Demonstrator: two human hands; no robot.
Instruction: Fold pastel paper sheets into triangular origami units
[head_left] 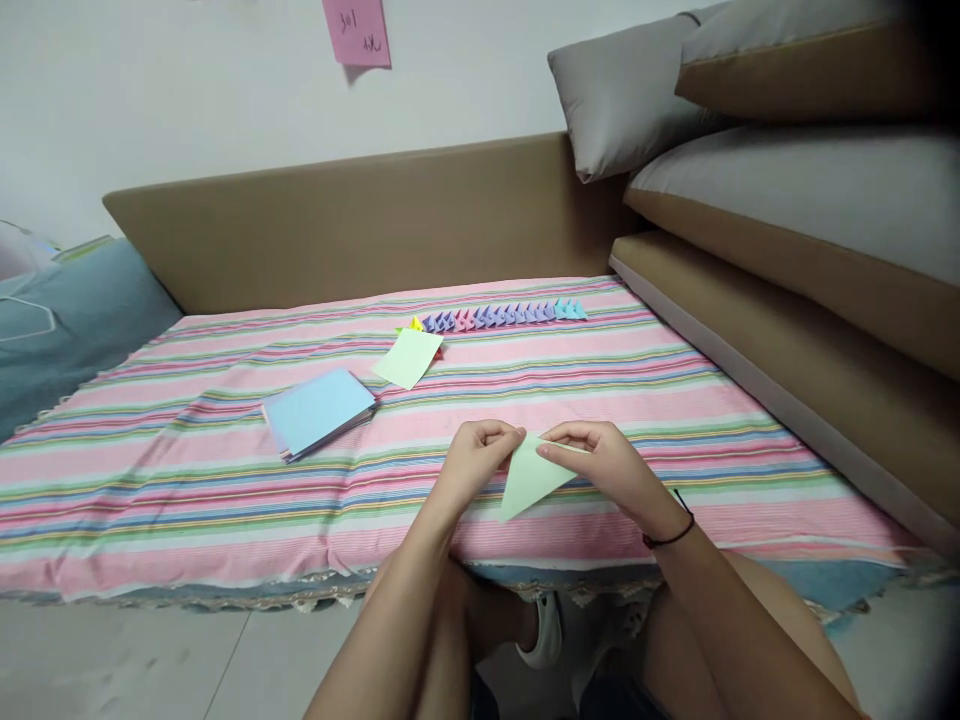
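Both hands hold a pale green paper (pixel 531 478) folded into a triangle, just above the striped cloth (pixel 225 480). My left hand (pixel 476 458) pinches its upper left corner with curled fingers. My right hand (pixel 607 462), a black band on its wrist, pinches the top edge from the right. Further back lie a stack of coloured square papers (pixel 319 412) with a light blue sheet on top, a single pale green sheet (pixel 409 357), and a row of several small folded paper pieces (pixel 499 316) in purple, pink and blue.
A tan backrest (pixel 360 215) runs behind the striped surface. Stacked tan and grey cushions (pixel 787 200) rise at the right, a blue-grey cushion (pixel 67 310) sits at the left. A pink note (pixel 358 32) hangs on the wall. My knees and a white shoe (pixel 544 630) are below.
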